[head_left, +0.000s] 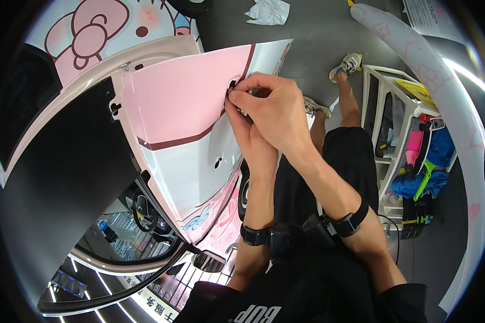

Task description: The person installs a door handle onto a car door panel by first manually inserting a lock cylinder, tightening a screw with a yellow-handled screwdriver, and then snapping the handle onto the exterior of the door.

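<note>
A car body panel covered in glossy pink and white printed film lies in front of me, a dark red-brown stripe running across it. My right hand is closed in a pinch, thumb and index finger meeting at a small black-edged hole near the panel's right edge. Just beneath it, my left hand is also closed, its fingertips against the same spot. Whatever the fingertips hold is too small and hidden to tell. Lower on the white part is another dark hole.
Left of the panel is a dark car window, with a side mirror below. A white shelf cart with cloths and tools stands at right, beside a long film-covered curved part. Crumpled white sheet lies on the floor.
</note>
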Demonstrator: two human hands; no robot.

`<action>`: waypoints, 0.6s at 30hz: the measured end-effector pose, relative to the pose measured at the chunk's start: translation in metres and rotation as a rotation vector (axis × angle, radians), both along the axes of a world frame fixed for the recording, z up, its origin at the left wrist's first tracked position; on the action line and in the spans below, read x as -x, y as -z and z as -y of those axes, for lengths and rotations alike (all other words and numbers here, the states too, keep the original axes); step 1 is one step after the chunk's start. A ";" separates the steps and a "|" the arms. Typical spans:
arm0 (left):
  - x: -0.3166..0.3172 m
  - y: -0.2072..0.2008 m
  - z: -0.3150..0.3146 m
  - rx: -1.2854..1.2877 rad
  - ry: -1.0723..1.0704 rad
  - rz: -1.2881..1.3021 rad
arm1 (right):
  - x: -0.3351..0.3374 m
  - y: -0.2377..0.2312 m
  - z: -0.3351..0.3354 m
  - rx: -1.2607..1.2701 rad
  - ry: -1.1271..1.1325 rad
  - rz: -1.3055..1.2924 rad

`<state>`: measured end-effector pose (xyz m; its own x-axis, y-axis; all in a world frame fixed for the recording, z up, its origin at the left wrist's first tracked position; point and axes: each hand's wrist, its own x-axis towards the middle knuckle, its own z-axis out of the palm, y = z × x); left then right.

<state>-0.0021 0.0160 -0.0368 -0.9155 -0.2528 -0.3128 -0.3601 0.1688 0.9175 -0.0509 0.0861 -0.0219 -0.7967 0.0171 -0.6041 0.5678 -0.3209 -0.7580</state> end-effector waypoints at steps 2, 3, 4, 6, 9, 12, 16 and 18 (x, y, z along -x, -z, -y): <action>0.000 0.000 0.001 0.001 0.006 0.004 | 0.000 -0.006 0.000 -0.049 0.014 -0.012; 0.002 0.000 0.002 0.002 0.013 0.006 | 0.001 -0.009 0.001 -0.074 0.024 -0.022; 0.002 -0.001 0.002 0.000 0.017 0.007 | 0.001 -0.010 0.002 -0.099 0.039 -0.041; 0.002 -0.001 0.004 -0.002 0.025 0.011 | 0.000 -0.011 0.006 -0.150 0.068 -0.081; 0.002 -0.002 0.005 -0.004 0.040 0.018 | -0.005 0.001 0.011 -0.340 0.082 -0.273; 0.003 -0.003 0.006 -0.001 0.058 0.027 | -0.007 0.007 0.011 -0.451 0.034 -0.364; 0.003 -0.006 0.007 -0.047 0.043 0.044 | -0.004 0.021 0.003 -0.531 -0.009 -0.592; 0.006 -0.007 0.007 -0.114 0.000 0.058 | -0.001 0.025 0.002 -0.548 -0.018 -0.670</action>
<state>-0.0080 0.0094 -0.0300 -0.8951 -0.2125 -0.3921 -0.4132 0.0645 0.9083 -0.0504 0.0844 -0.0471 -0.9848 0.1527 0.0832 -0.0529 0.1927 -0.9798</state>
